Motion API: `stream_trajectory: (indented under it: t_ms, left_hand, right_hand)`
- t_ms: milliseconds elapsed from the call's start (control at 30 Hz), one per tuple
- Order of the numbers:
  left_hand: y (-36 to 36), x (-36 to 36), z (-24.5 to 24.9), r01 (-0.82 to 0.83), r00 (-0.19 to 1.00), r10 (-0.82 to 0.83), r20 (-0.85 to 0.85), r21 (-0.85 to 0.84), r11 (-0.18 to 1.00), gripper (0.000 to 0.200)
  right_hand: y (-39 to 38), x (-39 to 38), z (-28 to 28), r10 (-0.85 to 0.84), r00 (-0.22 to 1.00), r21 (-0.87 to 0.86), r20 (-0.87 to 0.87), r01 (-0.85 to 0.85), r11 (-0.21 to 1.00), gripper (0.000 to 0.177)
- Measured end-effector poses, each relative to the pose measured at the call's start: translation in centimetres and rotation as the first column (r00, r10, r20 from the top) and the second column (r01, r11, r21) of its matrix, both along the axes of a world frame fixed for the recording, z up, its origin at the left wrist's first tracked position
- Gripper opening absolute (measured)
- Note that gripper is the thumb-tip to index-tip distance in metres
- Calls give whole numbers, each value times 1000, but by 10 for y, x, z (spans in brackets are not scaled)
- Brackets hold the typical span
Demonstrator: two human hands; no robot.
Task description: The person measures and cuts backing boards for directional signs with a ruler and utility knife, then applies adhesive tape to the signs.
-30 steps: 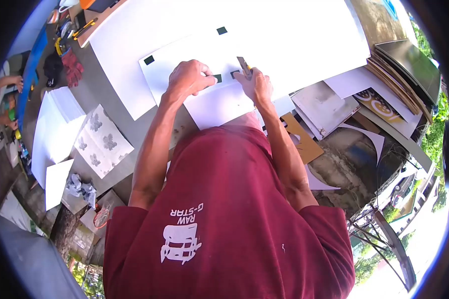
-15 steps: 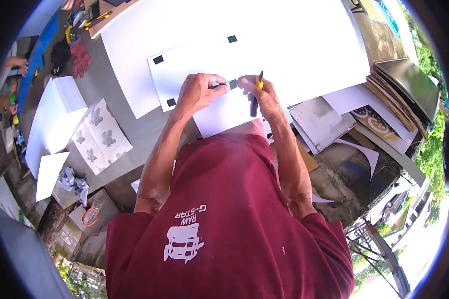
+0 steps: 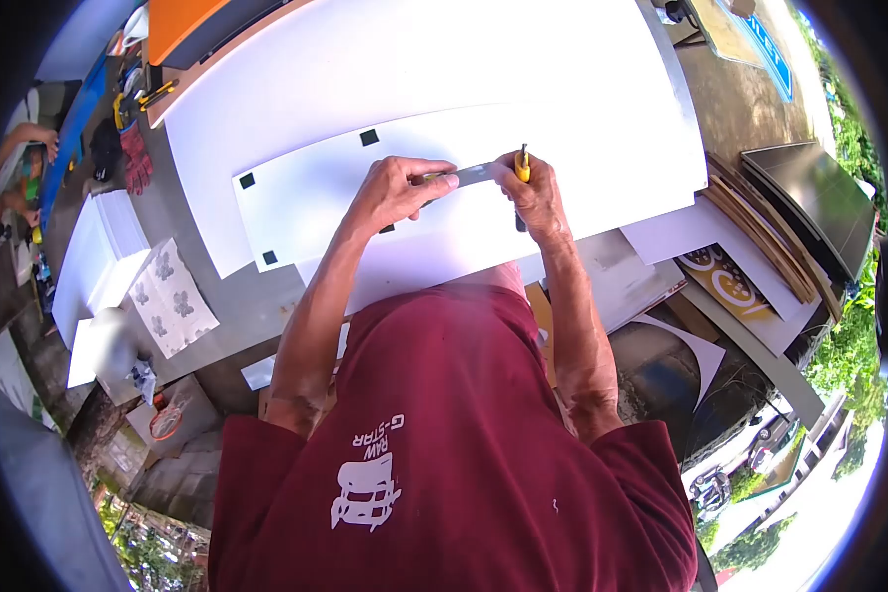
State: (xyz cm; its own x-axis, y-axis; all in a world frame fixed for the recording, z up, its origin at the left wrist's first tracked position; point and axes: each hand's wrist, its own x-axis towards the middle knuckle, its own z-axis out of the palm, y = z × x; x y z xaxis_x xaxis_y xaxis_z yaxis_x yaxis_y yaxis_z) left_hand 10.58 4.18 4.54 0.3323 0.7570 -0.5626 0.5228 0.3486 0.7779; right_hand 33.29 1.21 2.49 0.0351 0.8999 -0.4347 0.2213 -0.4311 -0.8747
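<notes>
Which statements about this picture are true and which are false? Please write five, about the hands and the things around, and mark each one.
1. The right hand holds a yellow and black tool. True.
2. The left hand lies flat, away from the dark strip. False: its fingers pinch the strip.
3. Dark squares are on the white panel. True.
4. The red glove lies on the white panel. False: it is off to the left.
5. The paper with grey prints is left of the white panel. True.
</notes>
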Motion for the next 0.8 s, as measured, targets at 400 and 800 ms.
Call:
stream_trajectory:
  t_ms: [400,800]
  left_hand:
    - [63,105,-13,46,876,46,-479,179,983,30]
    - [104,135,-29,127,800,-28,-600,123,984,28]
  right_hand:
    - [65,83,-56,-54,972,35,229,47,998,31]
    - [98,84,-87,-73,830,-13,554,97,995,37]
